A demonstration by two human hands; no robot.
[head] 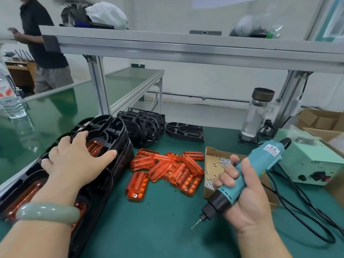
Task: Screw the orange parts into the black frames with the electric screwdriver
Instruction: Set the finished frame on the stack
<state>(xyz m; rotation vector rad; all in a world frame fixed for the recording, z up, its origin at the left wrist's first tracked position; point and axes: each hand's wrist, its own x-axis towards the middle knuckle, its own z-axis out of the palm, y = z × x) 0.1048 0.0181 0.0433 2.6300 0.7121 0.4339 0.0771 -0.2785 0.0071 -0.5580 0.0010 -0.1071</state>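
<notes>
My left hand (74, 161) lies flat with spread fingers on a stack of black frames (111, 138) that carry orange parts, at the left of the green bench. My right hand (243, 198) grips a teal electric screwdriver (249, 175), its bit pointing down and left above the mat. A loose heap of orange parts (165, 170) lies between the two hands. More black frames (143, 125) stand behind the heap, and a single frame (184, 131) lies flat to their right.
An open cardboard box with several small screws (214, 172) sits beside the screwdriver. The pale green power supply (309, 161) and its black cable (305, 205) are at the right. A glass bottle (257, 112) stands behind. A person stands far left beyond the bench.
</notes>
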